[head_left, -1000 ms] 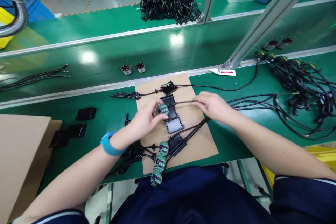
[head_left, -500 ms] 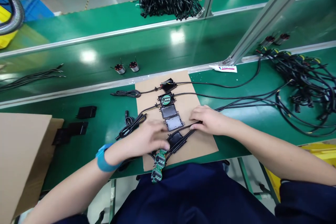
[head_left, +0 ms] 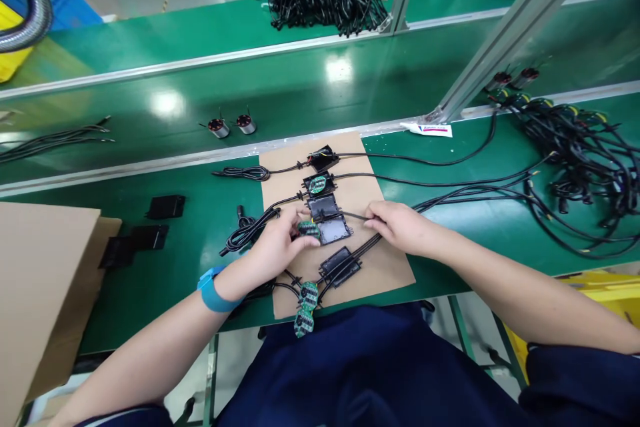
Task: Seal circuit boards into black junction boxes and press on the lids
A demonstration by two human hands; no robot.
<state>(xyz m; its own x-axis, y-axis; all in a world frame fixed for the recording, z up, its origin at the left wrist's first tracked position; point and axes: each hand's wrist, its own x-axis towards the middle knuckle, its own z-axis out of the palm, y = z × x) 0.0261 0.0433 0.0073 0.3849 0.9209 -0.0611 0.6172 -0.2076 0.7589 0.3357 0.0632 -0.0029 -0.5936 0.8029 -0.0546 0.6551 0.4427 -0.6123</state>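
- While over the cardboard sheet (head_left: pixel 385 267), left hand (head_left: pixel 277 245) pinches a round green board (head_left: pixel 309 229) just beside an open black housing (head_left: pixel 334 232).
- right hand (head_left: pixel 400 227) seems pinched on a black cable (head_left: pixel 356 216).

A row of housings (head_left: pixel 325 208) is laid front to back on the cardboard sheet (head_left: pixel 385 267). A circuit board (head_left: pixel 309 229) is held in the left hand (head_left: pixel 275 247) just left of the row; a cable (head_left: pixel 357 215) is pinched by the right hand (head_left: pixel 400 227) on its right. Two further boards (head_left: pixel 309 293) are placed at the sheet's near edge, lids (head_left: pixel 166 206) to the left, a cable tangle (head_left: pixel 580 167) far right
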